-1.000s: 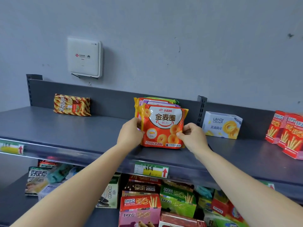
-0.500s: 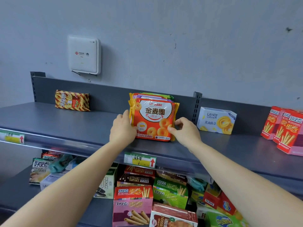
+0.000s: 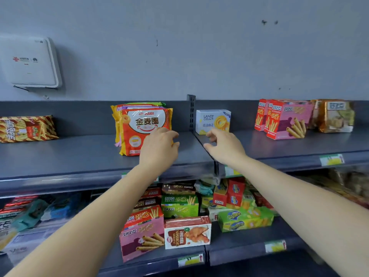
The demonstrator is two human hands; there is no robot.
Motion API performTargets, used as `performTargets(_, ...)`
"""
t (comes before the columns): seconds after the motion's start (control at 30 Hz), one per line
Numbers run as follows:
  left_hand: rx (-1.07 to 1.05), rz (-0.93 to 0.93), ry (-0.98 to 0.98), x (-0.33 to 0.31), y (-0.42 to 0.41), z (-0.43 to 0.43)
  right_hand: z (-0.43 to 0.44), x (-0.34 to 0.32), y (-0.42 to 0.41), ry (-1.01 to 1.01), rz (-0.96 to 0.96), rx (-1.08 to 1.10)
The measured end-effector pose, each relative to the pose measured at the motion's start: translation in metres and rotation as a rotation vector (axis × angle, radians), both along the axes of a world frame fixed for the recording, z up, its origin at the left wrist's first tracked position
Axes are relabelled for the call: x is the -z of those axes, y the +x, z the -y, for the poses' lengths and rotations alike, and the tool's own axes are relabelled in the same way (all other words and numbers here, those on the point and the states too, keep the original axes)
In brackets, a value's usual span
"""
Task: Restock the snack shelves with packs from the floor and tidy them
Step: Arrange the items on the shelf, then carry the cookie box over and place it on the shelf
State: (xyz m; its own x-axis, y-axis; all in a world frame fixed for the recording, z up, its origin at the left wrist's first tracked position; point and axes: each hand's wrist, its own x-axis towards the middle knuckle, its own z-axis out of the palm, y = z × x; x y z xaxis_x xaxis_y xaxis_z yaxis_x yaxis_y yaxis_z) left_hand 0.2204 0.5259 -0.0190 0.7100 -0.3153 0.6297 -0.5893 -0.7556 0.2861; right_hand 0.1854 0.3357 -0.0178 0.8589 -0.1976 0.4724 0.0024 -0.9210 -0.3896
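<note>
My left hand (image 3: 159,145) is loosely curled in front of the orange packs (image 3: 139,128), which stand upright on the top shelf (image 3: 69,156); whether it touches them I cannot tell. My right hand (image 3: 223,145) is half spread and empty, just before the white box (image 3: 212,120). Pink boxes (image 3: 283,118) stand further right, a striped pack (image 3: 26,127) far left.

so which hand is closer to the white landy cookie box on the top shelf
Right. The right hand hovers just in front of the white Landy box, fingers curled and empty. The left hand is further left, across the shelf divider, in front of the orange ring-biscuit packs.
</note>
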Motion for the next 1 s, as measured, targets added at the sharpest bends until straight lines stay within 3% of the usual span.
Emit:
performTargets(0.23, 0.259, -0.059, 0.204, 0.029, -0.054, 0.065, 0.044, 0.021, -0.103, -0.052, -0.038, 0.261)
performTargets(0.53, 0.546, -0.068, 0.371, 0.067, -0.157, 0.168, 0.118, 0.056, -0.284, -0.104, -0.228, 0.664)
performTargets(1.0, 1.018, -0.046, 0.508, 0.104, -0.399, 0.366, 0.231, 0.098, -0.581, -0.054, -0.489, 1.069)
